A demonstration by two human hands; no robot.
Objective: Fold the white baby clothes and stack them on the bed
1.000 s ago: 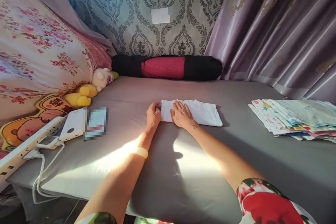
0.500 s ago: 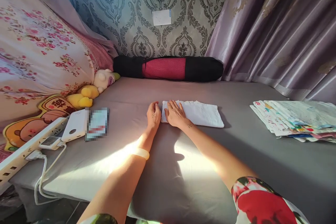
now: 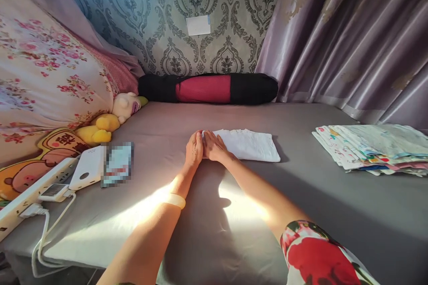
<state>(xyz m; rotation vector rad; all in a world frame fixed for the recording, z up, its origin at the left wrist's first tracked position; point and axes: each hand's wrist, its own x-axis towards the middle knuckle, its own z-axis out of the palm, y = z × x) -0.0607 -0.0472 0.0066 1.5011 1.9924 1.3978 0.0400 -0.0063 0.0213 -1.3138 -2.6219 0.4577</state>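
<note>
A white folded cloth (image 3: pixel 254 145) lies flat on the grey sheet in front of me, its far edge slightly frilled. My right hand (image 3: pixel 214 146) rests palm down over the cloth's left end with fingers stretched forward. Against that same end stands my left hand (image 3: pixel 194 148), on its edge with the fingers extended. The two hands meet or nearly meet at the cloth's left edge. A pale bangle (image 3: pixel 174 201) circles my left forearm.
To the right sits a stack of folded printed cloths (image 3: pixel 374 147). A black and red bolster (image 3: pixel 203 88) lies along the wall. At left are a power strip (image 3: pixel 36 193) with white cables, a white power bank (image 3: pixel 87 167), a blurred packet (image 3: pixel 117 164) and plush toys (image 3: pixel 96 128).
My right hand has slid left along the white cloth to its end, beside my left hand. The left hand stays nearly in place. The whole view has shifted slightly.
</note>
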